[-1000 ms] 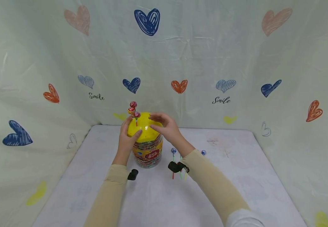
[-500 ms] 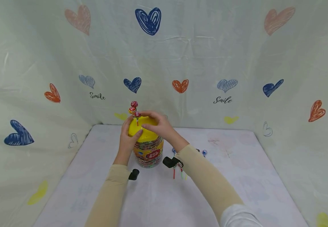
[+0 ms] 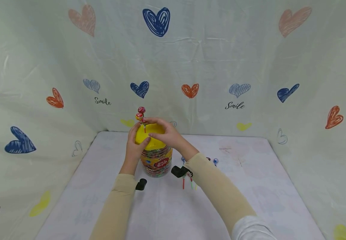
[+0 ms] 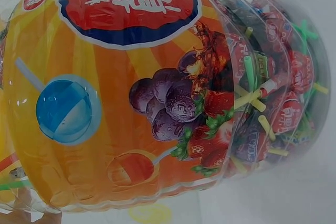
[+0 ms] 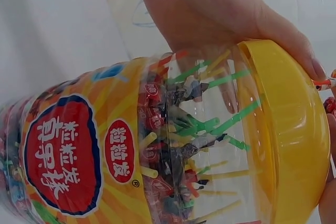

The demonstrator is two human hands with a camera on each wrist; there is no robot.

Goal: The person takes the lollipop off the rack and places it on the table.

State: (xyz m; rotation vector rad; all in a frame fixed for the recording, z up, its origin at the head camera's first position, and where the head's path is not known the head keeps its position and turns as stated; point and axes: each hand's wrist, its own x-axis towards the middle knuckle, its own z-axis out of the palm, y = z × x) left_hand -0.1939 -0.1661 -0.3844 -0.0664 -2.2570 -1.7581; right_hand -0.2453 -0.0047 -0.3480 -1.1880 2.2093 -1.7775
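Observation:
A clear plastic jar (image 3: 157,163) full of wrapped lollipops stands on the table, topped by a yellow lid (image 5: 299,129). Three lollipops (image 3: 141,110) stand upright from the lid's left part. My left hand (image 3: 133,146) grips the left side of the lid, thumb toward the front. Only a few of its fingers (image 4: 31,211) show in the left wrist view. My right hand (image 3: 168,135) reaches over the lid from the right. Its fingertips lie at the nearest lollipop's head and partly cover it, while the thumb stays apart above the lid; contact cannot be made out.
Several loose lollipops (image 3: 183,183) lie on the white-covered table (image 3: 167,213) to the right of the jar, partly under the right forearm. One blue-wrapped lollipop (image 3: 215,161) shows beyond the sleeve. A curtain with printed hearts (image 3: 189,90) hangs behind.
My right hand has moved left across the lid, from its right edge to the standing lollipops. My left hand has kept its grip on the lid, and the jar has stayed put.

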